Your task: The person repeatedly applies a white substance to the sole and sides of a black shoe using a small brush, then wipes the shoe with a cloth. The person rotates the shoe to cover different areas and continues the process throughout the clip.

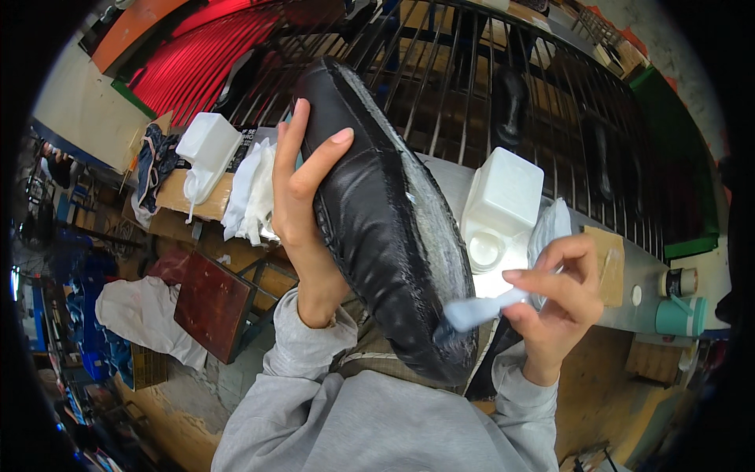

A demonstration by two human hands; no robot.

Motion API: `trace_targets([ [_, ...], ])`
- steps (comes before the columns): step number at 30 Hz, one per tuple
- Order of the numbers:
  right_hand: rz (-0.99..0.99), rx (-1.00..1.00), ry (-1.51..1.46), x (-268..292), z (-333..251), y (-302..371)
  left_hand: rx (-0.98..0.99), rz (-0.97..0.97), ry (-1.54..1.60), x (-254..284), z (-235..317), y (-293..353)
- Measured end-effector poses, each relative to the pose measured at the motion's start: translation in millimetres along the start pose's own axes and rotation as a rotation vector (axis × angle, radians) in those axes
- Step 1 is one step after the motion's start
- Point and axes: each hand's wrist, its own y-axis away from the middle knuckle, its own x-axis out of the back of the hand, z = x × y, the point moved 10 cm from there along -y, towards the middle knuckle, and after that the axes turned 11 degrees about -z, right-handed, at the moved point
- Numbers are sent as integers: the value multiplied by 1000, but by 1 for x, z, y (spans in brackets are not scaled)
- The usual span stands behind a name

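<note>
A black leather shoe is tilted in front of me, its grey, rough underside turned to the right. My left hand holds it from the left, with the thumb and fingers against the upper. In my right hand is a pale-handled brush, pinched between thumb and fingers and blurred by motion. Its dark tip touches the lower edge of the underside. Just behind the brush stands a white plastic container with a round opening.
Ahead runs a slatted metal conveyor carrying dark shoe parts, with a red-lit section at left. Another white container and white cloths sit on the left ledge. A teal jug is at right, a brown stool lower left.
</note>
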Motion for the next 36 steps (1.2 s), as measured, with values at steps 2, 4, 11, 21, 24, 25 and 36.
trace_targets([
  [2, -5, 32, 62, 0, -5, -12, -19, -13, -16, 2, 5, -1],
  [4, -4, 58, 109, 0, -8, -23, -34, -18, -18, 2, 10, -2],
  [11, -30, 138, 25, 5, -10, -27, -45, -41, -31, 5, 19, -7],
  [21, -21, 223, -69, 9, -13, -16, 213, -177, 196, -6, -1, -4],
  [24, -25, 252, -77, 9, -18, -21, 307, -238, 338, -17, -10, 1],
  [25, -23, 270, -79, 8, -20, -24, 335, -266, 343, -20, -12, 4],
  [36, -131, 391, -162, -27, -38, -71, 702, -666, 1306, -68, -1, 61],
])
